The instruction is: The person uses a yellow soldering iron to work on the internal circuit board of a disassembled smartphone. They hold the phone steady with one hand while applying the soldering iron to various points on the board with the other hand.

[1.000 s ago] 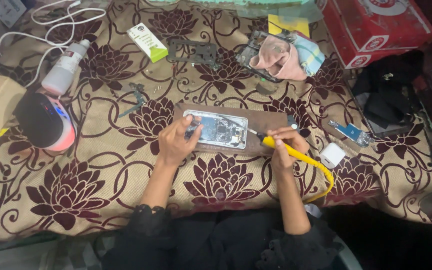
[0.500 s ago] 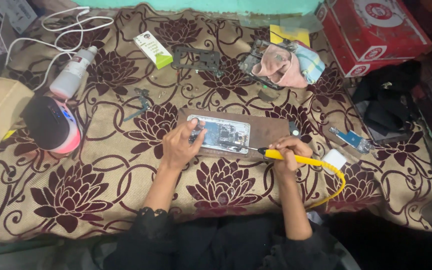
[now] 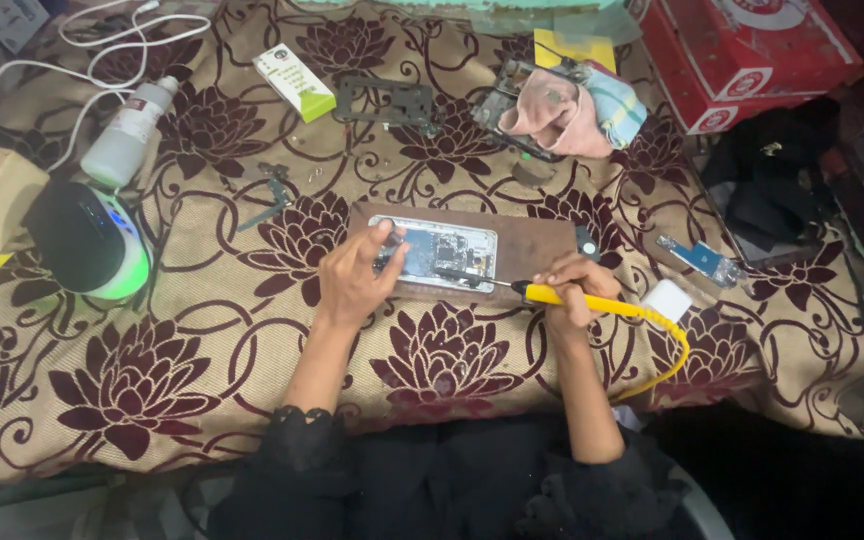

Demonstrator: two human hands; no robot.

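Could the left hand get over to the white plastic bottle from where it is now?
Probably yes. The left hand rests on the opened phone, and the white plastic bottle lies up and to its left. Between them is patterned cloth with only a small metal part, nothing tall.

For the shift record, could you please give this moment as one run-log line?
left hand: steadies opened phone | right hand: holds yellow iron, tip on phone | phone: on brown board

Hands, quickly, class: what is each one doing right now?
Left hand: fingers curled, pressing on the opened phone with exposed circuit board; no clear grasp.
Right hand: closed around the yellow-handled soldering iron.
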